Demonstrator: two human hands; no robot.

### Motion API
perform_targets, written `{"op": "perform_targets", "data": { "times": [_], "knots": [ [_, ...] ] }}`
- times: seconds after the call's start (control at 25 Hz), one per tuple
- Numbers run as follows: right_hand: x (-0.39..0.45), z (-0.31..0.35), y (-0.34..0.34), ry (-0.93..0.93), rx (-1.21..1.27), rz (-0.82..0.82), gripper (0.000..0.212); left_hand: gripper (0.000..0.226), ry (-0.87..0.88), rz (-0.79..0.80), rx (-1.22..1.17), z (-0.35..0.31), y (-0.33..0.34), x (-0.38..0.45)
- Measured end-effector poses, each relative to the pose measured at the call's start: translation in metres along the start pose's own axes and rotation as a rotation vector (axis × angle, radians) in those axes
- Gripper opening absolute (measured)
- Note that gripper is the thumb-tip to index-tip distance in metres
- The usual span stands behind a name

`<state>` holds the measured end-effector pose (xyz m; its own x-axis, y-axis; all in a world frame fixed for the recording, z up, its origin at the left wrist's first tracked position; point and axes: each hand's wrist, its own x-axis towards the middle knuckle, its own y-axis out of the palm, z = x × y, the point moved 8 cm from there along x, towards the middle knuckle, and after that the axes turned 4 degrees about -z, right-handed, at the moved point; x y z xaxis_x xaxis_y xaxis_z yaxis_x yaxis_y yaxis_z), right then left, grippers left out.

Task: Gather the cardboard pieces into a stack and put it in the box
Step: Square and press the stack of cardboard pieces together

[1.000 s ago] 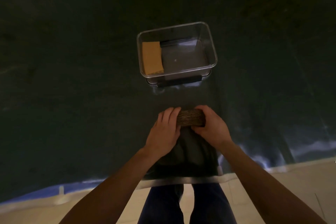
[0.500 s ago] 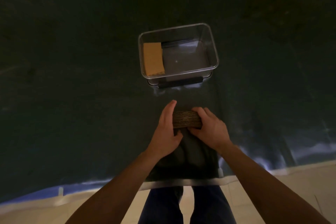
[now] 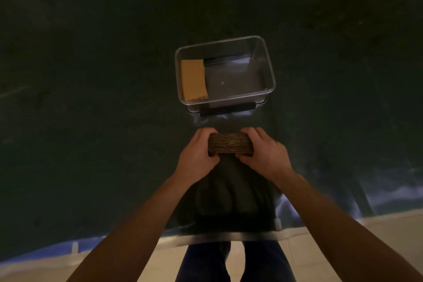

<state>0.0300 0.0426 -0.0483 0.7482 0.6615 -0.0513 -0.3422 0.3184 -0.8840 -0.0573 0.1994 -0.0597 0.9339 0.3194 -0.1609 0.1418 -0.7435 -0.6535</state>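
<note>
A thick stack of brown cardboard pieces [image 3: 230,146] shows its layered edge toward me, just above the dark table cover. My left hand [image 3: 198,155] grips its left end and my right hand [image 3: 265,153] grips its right end, fingers curled over the top. Beyond the stack stands a clear plastic box [image 3: 270,71], open at the top. Another tan cardboard stack [image 3: 194,80] lies inside the box against its left wall; the right part of the box floor is bare.
A dark green cover [image 3: 91,98] spreads over the whole table. Its near edge [image 3: 206,237] runs just in front of my legs, with pale floor tiles [image 3: 377,231] below. A black bar [image 3: 226,110] sits under the box's near wall.
My left hand, whose fingers were raised beside the stack half a second ago, has closed onto its left end. Both hands now clasp the stack squarely.
</note>
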Motion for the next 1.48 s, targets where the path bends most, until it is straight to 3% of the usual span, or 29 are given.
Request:
{"op": "perform_targets", "data": {
  "times": [0.08,0.36,0.52,0.72,0.92,1.12,1.32,1.48],
  "knots": [
    [-0.001,-0.009,0.009,0.041,0.034,0.078,0.065,0.054,-0.047,0.047,0.027,0.007,0.010,0.002],
    [0.001,-0.013,0.005,0.024,0.055,0.049,0.056,0.059,-0.007,-0.010,0.007,0.011,0.008,0.001],
    [0.002,-0.010,0.016,0.070,0.062,0.125,0.056,0.061,-0.069,0.032,0.034,0.015,0.015,-0.001],
    [0.004,-0.006,0.006,0.031,0.019,0.012,0.059,0.061,-0.005,-0.034,0.031,0.009,0.007,0.001],
    [0.000,-0.012,0.023,0.089,0.035,0.117,0.057,0.057,-0.061,0.015,0.083,0.016,0.021,-0.001],
    [-0.001,-0.011,0.020,0.085,0.033,0.141,0.069,0.056,-0.069,0.005,0.079,0.018,0.021,0.000],
    [0.005,0.018,0.003,-0.132,-0.279,-0.037,0.076,0.056,-0.086,0.006,0.090,0.020,0.022,0.000],
    [0.012,0.030,0.020,-0.172,-0.231,0.109,0.066,0.055,-0.114,0.024,0.100,0.019,0.024,0.002]
  ]
}}
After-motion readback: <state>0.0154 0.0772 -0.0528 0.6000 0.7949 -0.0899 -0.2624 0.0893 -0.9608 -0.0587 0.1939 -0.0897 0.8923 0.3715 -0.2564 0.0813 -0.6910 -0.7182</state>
